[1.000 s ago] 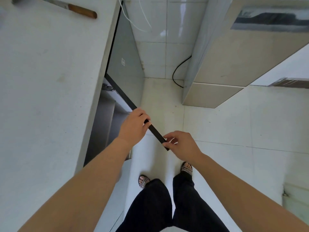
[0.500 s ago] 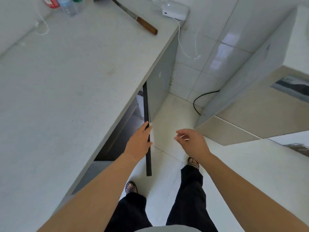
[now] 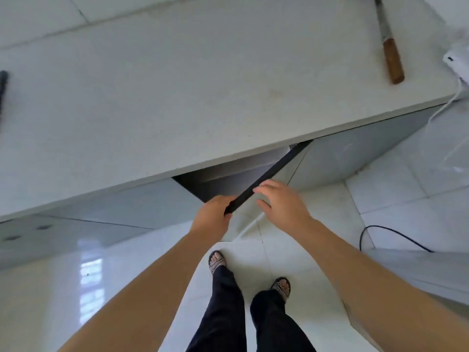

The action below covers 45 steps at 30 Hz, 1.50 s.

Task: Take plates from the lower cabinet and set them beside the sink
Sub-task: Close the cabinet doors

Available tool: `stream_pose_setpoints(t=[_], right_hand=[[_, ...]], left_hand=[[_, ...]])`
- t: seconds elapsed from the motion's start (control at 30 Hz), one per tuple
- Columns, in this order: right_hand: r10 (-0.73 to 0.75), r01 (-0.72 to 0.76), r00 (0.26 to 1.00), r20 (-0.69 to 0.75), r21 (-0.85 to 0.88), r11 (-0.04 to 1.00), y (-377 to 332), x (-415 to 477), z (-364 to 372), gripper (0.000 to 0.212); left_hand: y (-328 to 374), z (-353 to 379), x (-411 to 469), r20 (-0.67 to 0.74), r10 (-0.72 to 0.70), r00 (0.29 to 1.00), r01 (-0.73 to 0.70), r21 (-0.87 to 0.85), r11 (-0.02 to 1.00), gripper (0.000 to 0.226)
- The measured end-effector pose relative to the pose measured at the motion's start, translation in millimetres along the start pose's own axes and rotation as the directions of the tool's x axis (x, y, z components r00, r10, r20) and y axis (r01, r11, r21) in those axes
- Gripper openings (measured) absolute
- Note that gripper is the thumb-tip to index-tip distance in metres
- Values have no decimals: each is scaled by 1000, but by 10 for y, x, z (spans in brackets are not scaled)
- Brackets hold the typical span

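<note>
Plates are not showing; I am only opening the lower cabinet (image 3: pixel 215 182), where they are presumably sitting behind the door (image 3: pixel 269 173). My left hand (image 3: pixel 212 216) is gripping the door's edge; my right hand (image 3: pixel 283 208) is hovering beside it, fingers (image 3: pixel 264 189) relaxed, empty.

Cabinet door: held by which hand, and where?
Left hand grips the cabinet door at the free end of its dark top edge; right hand is open, holding nothing.
</note>
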State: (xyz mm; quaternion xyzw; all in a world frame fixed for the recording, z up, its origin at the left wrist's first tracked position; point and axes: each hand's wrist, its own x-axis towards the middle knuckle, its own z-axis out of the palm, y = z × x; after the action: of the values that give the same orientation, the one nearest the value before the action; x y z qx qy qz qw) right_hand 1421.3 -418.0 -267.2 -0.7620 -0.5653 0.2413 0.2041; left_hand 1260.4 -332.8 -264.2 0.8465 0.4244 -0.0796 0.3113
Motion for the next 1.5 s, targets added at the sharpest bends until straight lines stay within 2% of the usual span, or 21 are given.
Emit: stream_pose_setpoints(t=[0.13,0.23,0.47,0.73,0.93,1.1,1.27,1.4,1.5], right_hand=[[-174,169,985,-21,-140,975,23,162,128,27],[-230,217,973,-31,-220,951,49,259,202,20],[-292,267,953,-79,-237,934,78,446,239,19],[-280,237,946,-164,-241,941,30,701,297,22],[-338,269,911,-238,-280,922,-7,830,312,34],[-374,300,884,-281,-273,914,-11,799,454,28],[-384,313,897,-218,-300,901,-38,632,684,34],[-331,260,930,-158,-354,898,-69,519,732,48],[-328,256,931,-161,-353,900,-68,466,745,53]], left_hand=[[-11,12,-28,-75,-72,995,71,-19,997,41],[-38,9,-70,-121,-86,989,86,-8,996,39],[-136,-32,-68,-183,-140,973,139,-19,990,33],[-354,-256,83,-257,-209,944,203,-48,978,28],[-611,-387,136,-282,-152,947,157,-6,988,26],[-674,-391,180,-318,-100,943,113,22,993,22],[-716,-336,162,-342,-40,939,58,41,997,26],[-783,-211,0,-309,44,950,-10,111,994,39],[-792,-104,-104,-328,45,944,-1,135,991,47]])
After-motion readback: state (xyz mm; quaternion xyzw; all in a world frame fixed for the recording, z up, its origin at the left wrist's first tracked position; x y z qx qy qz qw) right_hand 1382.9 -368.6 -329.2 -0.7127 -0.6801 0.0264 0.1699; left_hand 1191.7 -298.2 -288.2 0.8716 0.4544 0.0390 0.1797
